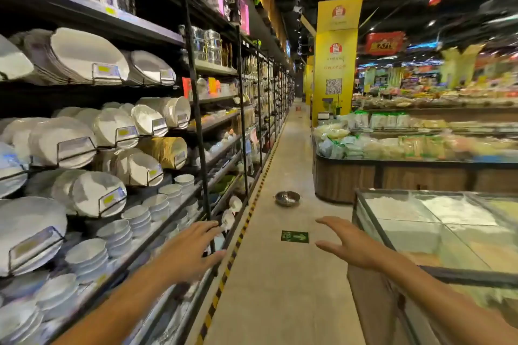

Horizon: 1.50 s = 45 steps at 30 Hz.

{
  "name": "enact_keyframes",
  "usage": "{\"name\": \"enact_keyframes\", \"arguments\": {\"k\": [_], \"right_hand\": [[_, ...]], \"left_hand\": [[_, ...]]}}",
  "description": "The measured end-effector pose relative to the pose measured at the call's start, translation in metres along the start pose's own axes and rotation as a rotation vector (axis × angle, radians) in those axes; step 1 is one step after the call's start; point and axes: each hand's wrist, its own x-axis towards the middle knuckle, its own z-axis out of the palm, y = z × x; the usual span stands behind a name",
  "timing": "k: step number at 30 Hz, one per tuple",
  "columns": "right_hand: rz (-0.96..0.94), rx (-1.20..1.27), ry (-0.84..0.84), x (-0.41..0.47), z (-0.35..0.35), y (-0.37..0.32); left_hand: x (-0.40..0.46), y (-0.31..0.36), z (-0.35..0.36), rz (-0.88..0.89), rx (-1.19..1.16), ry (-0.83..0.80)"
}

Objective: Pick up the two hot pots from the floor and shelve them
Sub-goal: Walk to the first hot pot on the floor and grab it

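Steel hot pot (287,198) sits on aisle floor at 12 o'clock, well ahead of both hands. Left hand (188,249) & right hand (350,244) spread, empty; right looks slightly nearer. 2nd pot not seen.

The aisle floor (283,274) lay open between crockery shelves (117,165) and glass-topped freezer (431,235) (one hot pot (287,198) ahead).

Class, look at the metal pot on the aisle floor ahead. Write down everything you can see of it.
The pot is a shallow, round, shiny metal pan, steel by its look, with a small handle on each side. It sits upright and open, without a lid, on the pale floor beyond the green arrow sticker. A partition seems to cross its inside, though it is too small to be sure. Nothing touches it; both hands are well short of it.
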Motion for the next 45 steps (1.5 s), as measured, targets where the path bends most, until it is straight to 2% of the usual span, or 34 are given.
{"name": "enact_keyframes", "arguments": {"k": [6, 13, 18, 22, 28, 33, 35, 37, 45], "right_hand": [[0.057, 0.024, -0.04, 0.108, 0.011, 0.059], [0.099, -0.031, -0.089, 0.269, 0.06, 0.124], [0.184, -0.05, -0.156, 0.387, 0.078, 0.164], [0.267, 0.0, -0.141, 0.466, 0.091, 0.212], [0.341, 0.008, -0.23, 0.57, 0.128, 0.316], [0.363, 0.035, -0.251, 0.69, 0.145, 0.417], [0.364, 0.066, -0.263, 0.755, 0.145, 0.466], [0.384, 0.078, -0.266, 0.778, 0.142, 0.476], [0.433, 0.129, -0.258, 0.989, 0.161, 0.602]], "left_hand": [[0.127, -0.031, 0.033, -0.005, -0.015, 0.016], [0.293, -0.118, 0.1, 0.029, -0.036, 0.009], [0.432, -0.183, 0.12, 0.05, -0.052, -0.081], [0.548, -0.216, 0.148, 0.083, -0.041, -0.145], [0.715, -0.236, 0.224, 0.18, 0.068, -0.233], [0.874, -0.242, 0.265, 0.201, 0.016, -0.246], [0.948, -0.248, 0.276, 0.178, -0.01, -0.248], [0.97, -0.254, 0.274, 0.17, 0.004, -0.234], [1.189, -0.303, 0.331, 0.044, -0.025, -0.285]]}}
